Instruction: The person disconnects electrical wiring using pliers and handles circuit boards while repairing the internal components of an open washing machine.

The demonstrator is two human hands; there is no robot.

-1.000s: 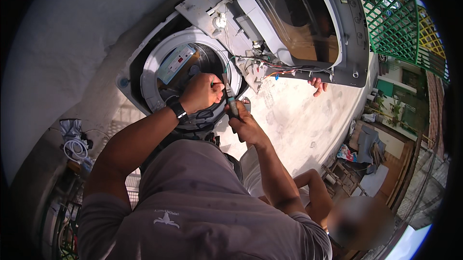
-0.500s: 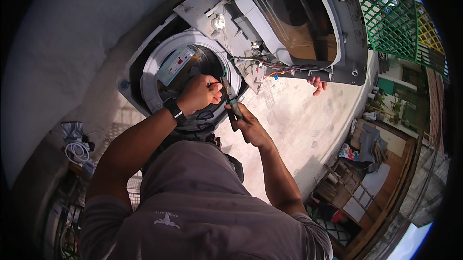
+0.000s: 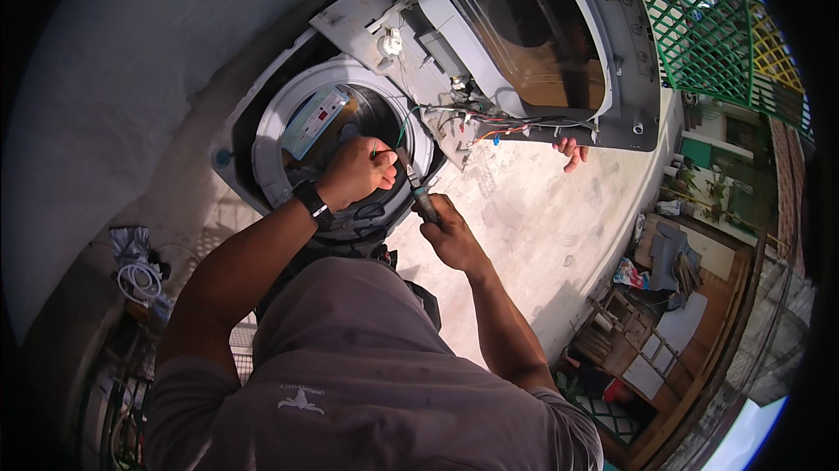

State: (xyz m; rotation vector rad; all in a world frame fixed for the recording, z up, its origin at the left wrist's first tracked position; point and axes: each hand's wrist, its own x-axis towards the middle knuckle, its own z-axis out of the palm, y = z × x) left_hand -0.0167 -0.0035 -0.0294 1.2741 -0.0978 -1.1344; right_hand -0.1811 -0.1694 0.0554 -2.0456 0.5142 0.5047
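Observation:
My left hand (image 3: pixel 357 174) is closed over the tub, pinching thin wire ends; a bit of green and red shows by the fingers. My right hand (image 3: pixel 453 237) grips a pair of pliers (image 3: pixel 421 196), its jaws close to the left fingertips. Whether the jaws touch the wire is too small to tell. A green wire (image 3: pixel 403 132) runs down toward them from the wire bundle (image 3: pixel 489 119). Under both hands stands an opened top-load washing machine with a round tub (image 3: pixel 269 143). Its top panel with a dark window lid (image 3: pixel 524 25) is tilted up at the right.
Another person's hand (image 3: pixel 572 154) holds the panel's lower edge. A pale wall (image 3: pixel 131 60) rises on the left, with a coiled white hose (image 3: pixel 140 280) near it. Green lattice (image 3: pixel 699 34) stands at the far right; wooden scraps (image 3: pixel 625 335) lie along the right side.
The pliers' handles have come together in my right hand; before, they were spread. The raised panel has shifted slightly left. My left hand keeps its pinch nearly in place.

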